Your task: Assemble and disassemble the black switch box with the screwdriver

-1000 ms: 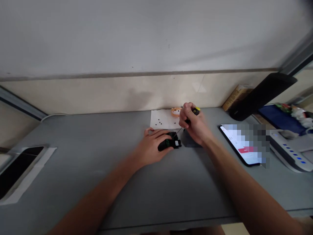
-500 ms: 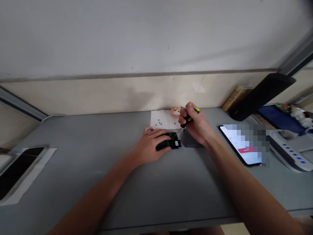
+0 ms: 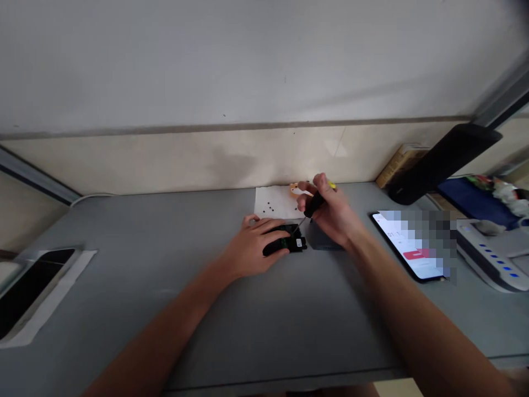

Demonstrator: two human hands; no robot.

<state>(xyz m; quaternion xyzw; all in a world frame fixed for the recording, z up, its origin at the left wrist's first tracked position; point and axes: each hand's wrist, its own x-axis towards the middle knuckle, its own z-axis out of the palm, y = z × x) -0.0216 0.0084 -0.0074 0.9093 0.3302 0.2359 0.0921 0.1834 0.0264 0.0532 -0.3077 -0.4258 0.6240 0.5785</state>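
Observation:
On the grey desk, my left hand [image 3: 252, 247] grips a small black electronic device [image 3: 298, 242], its fingers and thumb along the casing. Part of a green circuit board shows between the fingers, and a white label sits at the right end. A screwdriver [image 3: 313, 205] with a black and yellow handle is in my right hand [image 3: 334, 212]. It slants down to the left, its tip reaching into the device. Whether the tip sits on a screw is too small to tell. Just right of the device lies a dark grey piece [image 3: 324, 238], partly behind my right hand.
Behind my hands lies white paper [image 3: 281, 199] with several tiny dark screws [image 3: 268, 207] and an orange item [image 3: 294, 189]. To the right are a lit phone [image 3: 407, 245], a white power strip [image 3: 491, 256] and a leaning black cylinder [image 3: 446, 162]. A dark tablet-like slab [image 3: 35, 286] lies left.
The fingers of my right hand have shifted and loosened a little around the screwdriver handle, which appears slightly turned. My left hand and the device have stayed in place.

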